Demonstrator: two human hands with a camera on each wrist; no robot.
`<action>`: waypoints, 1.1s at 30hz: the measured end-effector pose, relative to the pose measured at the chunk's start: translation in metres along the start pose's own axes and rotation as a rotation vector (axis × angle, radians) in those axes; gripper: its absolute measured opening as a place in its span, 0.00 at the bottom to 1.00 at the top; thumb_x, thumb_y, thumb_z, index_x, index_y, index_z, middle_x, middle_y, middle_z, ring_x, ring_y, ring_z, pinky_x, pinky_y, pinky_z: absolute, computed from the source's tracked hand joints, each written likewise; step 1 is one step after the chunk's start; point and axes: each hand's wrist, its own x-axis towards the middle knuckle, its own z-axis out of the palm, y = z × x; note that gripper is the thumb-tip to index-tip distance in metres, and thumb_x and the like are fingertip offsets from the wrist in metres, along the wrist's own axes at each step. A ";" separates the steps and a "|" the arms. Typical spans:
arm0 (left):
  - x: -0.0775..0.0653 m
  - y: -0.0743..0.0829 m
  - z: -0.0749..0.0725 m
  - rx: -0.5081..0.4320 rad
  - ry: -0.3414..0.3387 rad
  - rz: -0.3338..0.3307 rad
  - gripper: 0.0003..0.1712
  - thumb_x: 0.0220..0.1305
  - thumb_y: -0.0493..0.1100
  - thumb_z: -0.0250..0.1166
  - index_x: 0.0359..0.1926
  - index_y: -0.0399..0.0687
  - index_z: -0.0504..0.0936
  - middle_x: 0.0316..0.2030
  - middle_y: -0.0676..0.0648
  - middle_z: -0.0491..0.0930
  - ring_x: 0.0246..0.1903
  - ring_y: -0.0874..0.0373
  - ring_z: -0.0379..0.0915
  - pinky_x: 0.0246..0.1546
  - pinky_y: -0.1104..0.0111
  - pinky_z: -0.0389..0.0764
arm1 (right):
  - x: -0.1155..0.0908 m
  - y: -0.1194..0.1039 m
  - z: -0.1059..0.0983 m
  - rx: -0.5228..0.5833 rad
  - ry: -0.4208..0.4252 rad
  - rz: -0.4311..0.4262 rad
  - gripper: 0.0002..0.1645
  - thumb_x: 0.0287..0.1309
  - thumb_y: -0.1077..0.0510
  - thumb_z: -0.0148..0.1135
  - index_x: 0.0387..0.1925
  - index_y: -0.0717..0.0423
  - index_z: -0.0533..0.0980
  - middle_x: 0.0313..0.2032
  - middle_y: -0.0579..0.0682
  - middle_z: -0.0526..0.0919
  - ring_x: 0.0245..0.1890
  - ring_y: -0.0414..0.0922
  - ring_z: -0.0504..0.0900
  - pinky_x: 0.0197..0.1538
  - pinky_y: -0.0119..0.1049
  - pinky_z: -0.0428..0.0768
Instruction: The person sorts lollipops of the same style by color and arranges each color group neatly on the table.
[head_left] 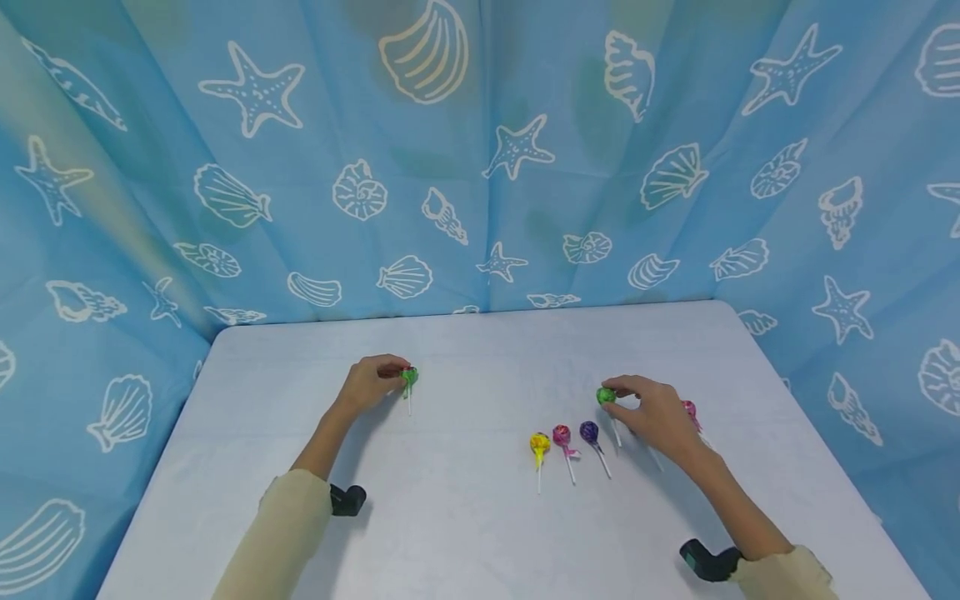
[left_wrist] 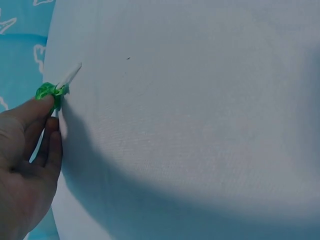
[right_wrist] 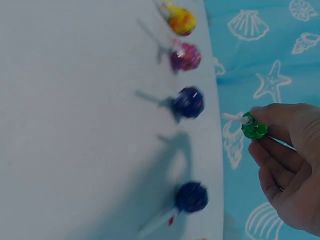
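My left hand (head_left: 369, 383) pinches a green-wrapped lollipop (head_left: 409, 377) by its head, at the left of the table; its white stick points down in the head view. In the left wrist view the thumb and fingers hold that lollipop (left_wrist: 48, 91) with its stick pointing up and right. On the right, my right hand (head_left: 660, 417) holds another green lollipop (head_left: 606, 396) between thumb and fingertips. Left of that hand lie a yellow lollipop (head_left: 539, 444), a pink one (head_left: 562, 434) and a purple one (head_left: 589, 432). The right wrist view also shows a dark purple lollipop (right_wrist: 192, 197).
Another pink lollipop (head_left: 690, 409) lies partly hidden behind my right hand. A white cloth covers the table (head_left: 465, 533). Behind it hangs a blue curtain (head_left: 480, 208) with white shells and starfish. Black devices (head_left: 347, 501) are strapped at both wrists.
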 end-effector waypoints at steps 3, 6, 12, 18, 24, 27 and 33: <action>0.001 0.001 -0.001 0.003 -0.013 -0.021 0.14 0.64 0.33 0.68 0.51 0.39 0.85 0.48 0.41 0.84 0.50 0.46 0.79 0.53 0.54 0.78 | 0.007 -0.010 0.002 0.038 0.006 0.007 0.20 0.58 0.59 0.71 0.52 0.59 0.82 0.45 0.56 0.86 0.44 0.55 0.83 0.46 0.51 0.83; 0.001 0.002 -0.001 -0.004 -0.025 -0.032 0.15 0.64 0.33 0.67 0.52 0.38 0.84 0.49 0.41 0.84 0.50 0.46 0.78 0.53 0.54 0.78 | 0.015 -0.018 0.005 0.082 0.011 0.020 0.20 0.59 0.59 0.71 0.52 0.59 0.82 0.44 0.55 0.86 0.41 0.52 0.83 0.44 0.46 0.84; 0.003 0.001 0.000 -0.003 -0.035 -0.060 0.15 0.64 0.34 0.67 0.52 0.39 0.85 0.49 0.41 0.84 0.51 0.46 0.78 0.53 0.55 0.77 | 0.028 -0.035 0.011 0.168 0.005 0.011 0.19 0.59 0.60 0.71 0.53 0.59 0.81 0.42 0.53 0.86 0.40 0.49 0.83 0.45 0.42 0.84; 0.003 0.000 -0.001 -0.010 -0.035 -0.073 0.15 0.64 0.35 0.67 0.52 0.40 0.85 0.49 0.42 0.83 0.51 0.46 0.78 0.54 0.54 0.77 | 0.043 -0.054 0.021 0.234 -0.005 0.011 0.18 0.59 0.60 0.70 0.52 0.58 0.82 0.42 0.52 0.86 0.40 0.48 0.83 0.46 0.43 0.84; 0.002 0.001 -0.002 -0.032 -0.028 -0.066 0.14 0.64 0.34 0.67 0.51 0.39 0.85 0.49 0.41 0.83 0.51 0.46 0.78 0.55 0.53 0.76 | 0.060 -0.068 0.038 0.331 -0.012 -0.006 0.17 0.59 0.62 0.70 0.50 0.60 0.82 0.41 0.52 0.86 0.40 0.49 0.84 0.46 0.40 0.84; 0.001 0.003 -0.003 -0.045 -0.024 -0.074 0.14 0.64 0.34 0.67 0.52 0.39 0.85 0.49 0.41 0.83 0.51 0.46 0.77 0.55 0.53 0.76 | 0.069 -0.077 0.048 0.379 -0.034 -0.007 0.16 0.60 0.63 0.70 0.50 0.60 0.83 0.42 0.53 0.86 0.40 0.48 0.84 0.46 0.39 0.84; 0.002 0.003 -0.002 -0.045 -0.020 -0.078 0.14 0.65 0.34 0.67 0.52 0.40 0.85 0.49 0.41 0.83 0.51 0.46 0.77 0.55 0.54 0.76 | 0.083 -0.093 0.072 0.459 -0.089 0.031 0.16 0.61 0.62 0.69 0.51 0.59 0.83 0.44 0.52 0.85 0.43 0.48 0.83 0.48 0.38 0.83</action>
